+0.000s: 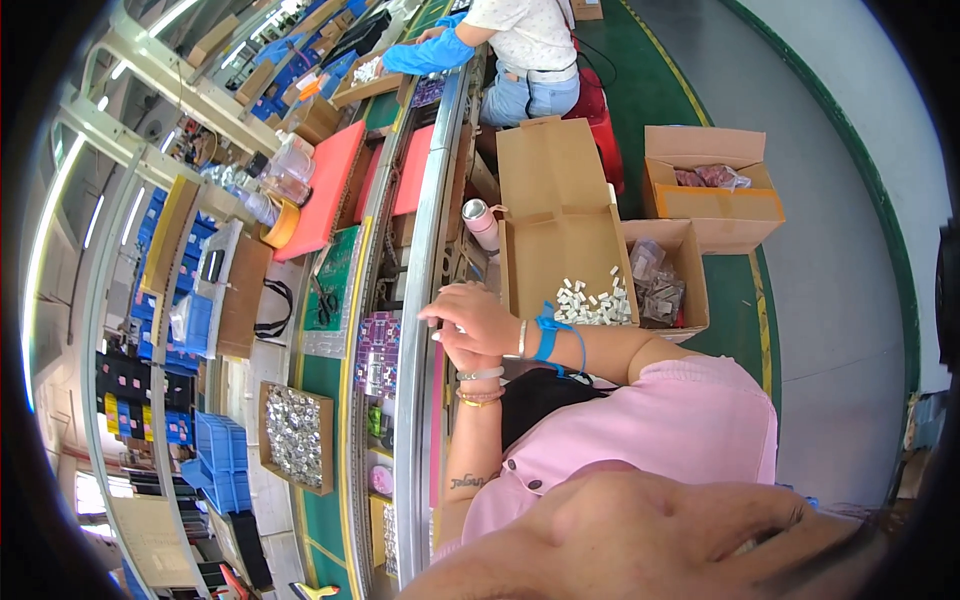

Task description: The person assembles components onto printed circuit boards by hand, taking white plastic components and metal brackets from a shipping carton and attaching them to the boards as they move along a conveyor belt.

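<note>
My right hand (480,318), with a blue wrist strap (546,335), lies over my left hand (462,352) at the near side of the conveyor's metal rail (412,400). Fingers of both hands are bent and pressed together. Small white spots show at the fingertips; I cannot tell whether they are nails or a small part. Left of the hands, across the rail, lies a purple circuit board panel (379,355). To their right, an open cardboard box (560,230) has many small white blocks (592,302) heaped in one end.
A pink bottle (481,225) stands by the box. Two cartons with bagged parts (714,178) sit further right. Beyond the panel are scissors (324,300) on a green mat and a tray of metallic parts (296,437). A co-worker in blue sleeves (430,55) sits up the line.
</note>
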`<state>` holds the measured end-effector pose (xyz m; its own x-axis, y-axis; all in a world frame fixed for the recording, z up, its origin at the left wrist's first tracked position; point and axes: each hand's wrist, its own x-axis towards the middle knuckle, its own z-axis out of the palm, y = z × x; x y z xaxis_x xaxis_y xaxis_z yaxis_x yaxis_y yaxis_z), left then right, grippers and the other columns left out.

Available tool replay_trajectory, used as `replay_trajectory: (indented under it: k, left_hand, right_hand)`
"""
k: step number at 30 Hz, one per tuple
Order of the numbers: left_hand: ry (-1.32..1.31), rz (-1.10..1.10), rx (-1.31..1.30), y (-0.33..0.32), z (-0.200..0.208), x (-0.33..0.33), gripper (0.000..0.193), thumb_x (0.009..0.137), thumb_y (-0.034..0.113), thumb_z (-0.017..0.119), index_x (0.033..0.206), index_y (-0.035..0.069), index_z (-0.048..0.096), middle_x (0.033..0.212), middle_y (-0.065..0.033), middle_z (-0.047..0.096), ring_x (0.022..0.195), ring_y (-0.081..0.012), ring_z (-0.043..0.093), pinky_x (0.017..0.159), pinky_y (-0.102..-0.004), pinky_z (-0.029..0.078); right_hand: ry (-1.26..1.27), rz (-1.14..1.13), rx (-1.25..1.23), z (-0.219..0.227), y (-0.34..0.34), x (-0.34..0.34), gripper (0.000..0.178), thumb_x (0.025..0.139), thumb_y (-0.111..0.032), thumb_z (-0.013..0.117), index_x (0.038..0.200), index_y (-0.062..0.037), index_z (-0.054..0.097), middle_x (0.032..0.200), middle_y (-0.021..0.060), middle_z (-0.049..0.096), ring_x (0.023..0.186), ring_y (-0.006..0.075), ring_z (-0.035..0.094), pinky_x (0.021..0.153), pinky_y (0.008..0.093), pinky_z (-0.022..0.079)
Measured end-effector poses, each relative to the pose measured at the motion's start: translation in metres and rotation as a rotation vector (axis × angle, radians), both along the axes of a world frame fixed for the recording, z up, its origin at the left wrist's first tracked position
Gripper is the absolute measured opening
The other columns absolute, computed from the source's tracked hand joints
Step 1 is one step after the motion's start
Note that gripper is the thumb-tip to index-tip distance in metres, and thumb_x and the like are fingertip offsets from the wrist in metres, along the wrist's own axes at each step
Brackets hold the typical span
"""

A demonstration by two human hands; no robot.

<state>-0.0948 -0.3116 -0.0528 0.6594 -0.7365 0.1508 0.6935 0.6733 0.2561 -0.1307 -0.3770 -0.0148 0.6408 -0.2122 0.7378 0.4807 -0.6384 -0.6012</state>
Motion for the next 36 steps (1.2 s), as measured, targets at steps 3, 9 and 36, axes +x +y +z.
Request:
replay_trajectory:
  k: [3,9,36]
  left_hand:
    - [0.010,-0.063,-0.081,0.023,-0.018,0.021,0.029,0.095,0.024,0.037,0.116,0.009,0.050,0.116,-0.0063,0.053,0.112,-0.0204,0.048,0.098,-0.0368,0.038]
    - [0.362,-0.090,-0.136,0.065,-0.017,0.046,0.033,0.087,0.018,0.048,0.114,0.000,0.053,0.114,-0.0138,0.057,0.110,-0.0247,0.052,0.100,-0.0420,0.037]
    - [0.816,0.152,-0.073,0.156,0.017,0.072,0.031,0.084,0.018,0.052,0.112,0.007,0.055,0.111,-0.0119,0.058,0.104,-0.0314,0.053,0.092,-0.0438,0.043]
  right_hand:
    - [0.041,0.029,-0.057,0.004,0.011,0.015,0.028,0.082,-0.028,0.056,0.103,-0.0082,0.056,0.091,0.0053,0.059,0.089,0.0257,0.056,0.086,0.0407,0.038]
    - [-0.077,0.303,0.263,0.022,0.000,0.022,0.020,0.089,-0.017,0.051,0.102,-0.0024,0.055,0.093,0.0072,0.059,0.092,0.0187,0.056,0.086,0.0320,0.042]
    - [0.503,0.346,-0.046,0.038,0.050,0.103,0.025,0.078,-0.005,0.062,0.102,-0.0047,0.058,0.085,0.0086,0.060,0.072,0.0198,0.059,0.065,0.0291,0.047]
